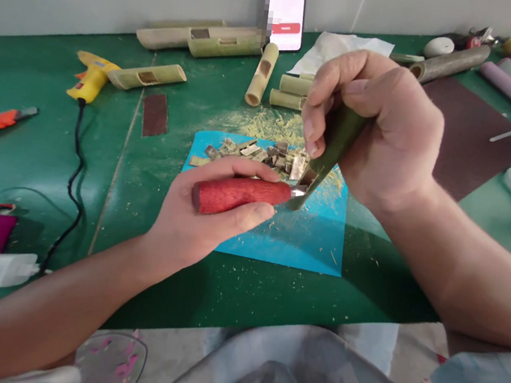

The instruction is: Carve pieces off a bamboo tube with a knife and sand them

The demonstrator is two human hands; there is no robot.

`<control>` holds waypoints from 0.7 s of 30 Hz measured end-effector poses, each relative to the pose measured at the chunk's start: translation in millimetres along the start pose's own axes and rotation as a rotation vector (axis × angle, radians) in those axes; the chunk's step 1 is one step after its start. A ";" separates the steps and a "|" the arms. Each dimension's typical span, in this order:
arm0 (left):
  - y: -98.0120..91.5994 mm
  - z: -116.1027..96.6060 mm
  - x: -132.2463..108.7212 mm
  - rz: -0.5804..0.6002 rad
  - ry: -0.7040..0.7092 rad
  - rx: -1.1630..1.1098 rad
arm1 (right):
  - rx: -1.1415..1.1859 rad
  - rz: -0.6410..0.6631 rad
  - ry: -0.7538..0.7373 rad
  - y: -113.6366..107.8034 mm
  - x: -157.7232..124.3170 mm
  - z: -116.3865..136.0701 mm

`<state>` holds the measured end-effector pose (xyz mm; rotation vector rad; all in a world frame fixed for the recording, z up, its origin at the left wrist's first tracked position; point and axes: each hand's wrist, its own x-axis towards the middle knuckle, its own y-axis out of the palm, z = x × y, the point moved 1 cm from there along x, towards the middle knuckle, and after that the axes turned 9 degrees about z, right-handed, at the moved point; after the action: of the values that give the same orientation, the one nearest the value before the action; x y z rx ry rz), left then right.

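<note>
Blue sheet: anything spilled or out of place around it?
Yes: pale shavings lie past the far edge of the blue sheet, on the green table; odd, since larger chips are heaped on it.

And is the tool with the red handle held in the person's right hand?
No, the left hand holds the red-handled tool, while the right hand grips a green bamboo tube.

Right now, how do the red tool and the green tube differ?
The red tool lies nearly level in the left hand; the green tube slants steeply in the right hand. The tool has a metal tip, whereas the tube has an opening near its lower end. Both are held, with the tip close to the opening.
</note>
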<state>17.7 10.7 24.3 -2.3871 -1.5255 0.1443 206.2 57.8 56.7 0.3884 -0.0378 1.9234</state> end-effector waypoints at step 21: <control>-0.1 -5.7 -3.0 0.075 0.062 -0.414 | 0.017 -0.061 -0.026 2.9 0.3 -3.3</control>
<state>17.6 6.8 29.5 -2.7334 -1.5609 -0.2530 202.6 57.6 54.1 0.4212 -0.0259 1.8599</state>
